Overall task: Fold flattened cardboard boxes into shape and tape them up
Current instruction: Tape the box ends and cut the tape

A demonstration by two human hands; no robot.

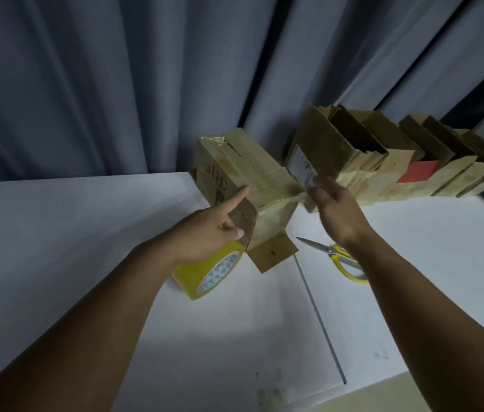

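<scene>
A brown cardboard box [243, 171] stands on the white table [71, 227], its top seam covered with clear tape. My left hand [208, 230] rests against the box's near left corner, index finger stretched out along the top edge, thumb on a side flap. My right hand [333, 203] is at the box's right end, fingers pinched on the end of the tape strip [297, 195] that runs off the box. A yellow tape roll [208, 273] lies on the table under my left hand. Scissors with yellow handles [339, 257] lie under my right wrist.
A row of several folded cardboard boxes [398, 162] with open tops stands along the back right of the table, one showing a red label [419, 171]. Grey curtains [101, 84] hang behind. A seam [321, 319] runs between two table tops.
</scene>
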